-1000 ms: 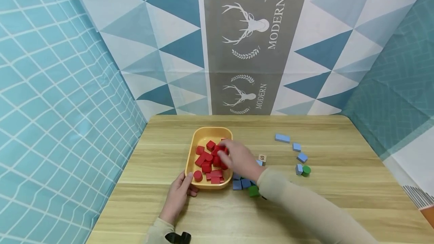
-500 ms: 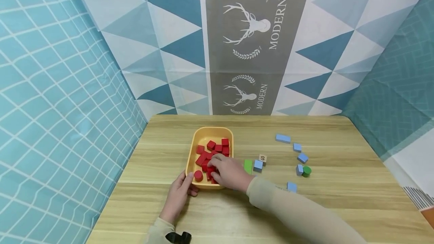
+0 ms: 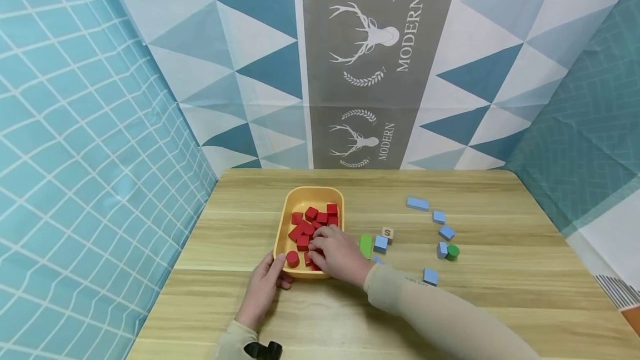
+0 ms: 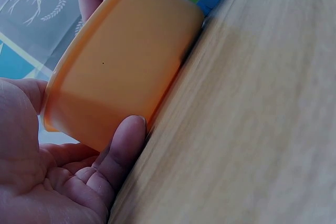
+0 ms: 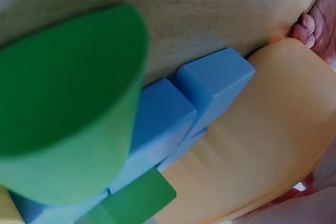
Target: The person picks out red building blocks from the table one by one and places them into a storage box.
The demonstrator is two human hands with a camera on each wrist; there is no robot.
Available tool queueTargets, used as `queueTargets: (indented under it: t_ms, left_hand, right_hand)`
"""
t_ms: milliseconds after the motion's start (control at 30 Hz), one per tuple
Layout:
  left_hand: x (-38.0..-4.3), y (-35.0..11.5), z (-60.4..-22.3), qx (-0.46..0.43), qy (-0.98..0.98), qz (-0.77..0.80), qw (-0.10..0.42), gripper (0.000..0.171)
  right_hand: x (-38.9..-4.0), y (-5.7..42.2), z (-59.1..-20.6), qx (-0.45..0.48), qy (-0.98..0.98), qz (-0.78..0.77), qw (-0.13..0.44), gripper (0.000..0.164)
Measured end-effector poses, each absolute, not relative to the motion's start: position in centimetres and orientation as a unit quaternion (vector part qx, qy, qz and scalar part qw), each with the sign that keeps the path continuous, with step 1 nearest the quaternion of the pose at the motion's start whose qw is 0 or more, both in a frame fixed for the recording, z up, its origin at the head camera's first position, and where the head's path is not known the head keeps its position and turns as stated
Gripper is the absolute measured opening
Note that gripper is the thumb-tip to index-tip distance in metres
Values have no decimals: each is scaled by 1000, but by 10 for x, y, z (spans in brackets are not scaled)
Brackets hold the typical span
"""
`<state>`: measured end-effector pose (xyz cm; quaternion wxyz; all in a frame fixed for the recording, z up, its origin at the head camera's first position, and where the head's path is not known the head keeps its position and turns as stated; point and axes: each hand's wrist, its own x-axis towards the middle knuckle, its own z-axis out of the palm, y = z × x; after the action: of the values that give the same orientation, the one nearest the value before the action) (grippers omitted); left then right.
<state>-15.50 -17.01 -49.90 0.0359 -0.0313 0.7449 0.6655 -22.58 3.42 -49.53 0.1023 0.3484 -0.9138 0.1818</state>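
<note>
An orange plastic tub (image 3: 292, 195) stands on the table with several red toy blocks (image 3: 303, 243) in it. My left hand (image 3: 263, 285) holds its near left corner, thumb over the rim. In the left wrist view the other fingers (image 4: 123, 142) curl against the tub's outer wall, low by the table. My right hand (image 3: 342, 254) reaches over the tub's right wall, with bent fingers down among the red blocks at the near right. Its palm covers part of these blocks, and I cannot tell whether it pinches one. A red cylinder (image 3: 292, 259) lies near my left thumb.
Right of the tub are a light green block (image 3: 366, 246), a blue block (image 3: 380, 244) and a wooden letter cube (image 3: 388, 234). Farther right lie several blue blocks (image 3: 418, 203) and a green cylinder (image 3: 452, 253). In the right wrist view, blue blocks (image 5: 215, 80) sit close against the tub.
My right hand has come from the tub's far right part to its near right part, and some red blocks there have shifted. My left hand keeps its hold on the corner.
</note>
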Motion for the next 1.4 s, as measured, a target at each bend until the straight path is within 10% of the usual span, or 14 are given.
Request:
queueTargets:
  t_ms: [433,733,1400]
  left_hand:
    - [-155,-170,-499,-32,746,665,33,51]
    - [-156,-170,-499,-34,747,663,34,58]
    - [-154,-168,-498,-46,750,658,36,59]
  right_hand:
    - [-230,35,-491,335,-940,48,45,59]
    - [-232,38,-496,356,-928,87,65,33]
    - [-232,62,-481,358,-921,129,89,40]
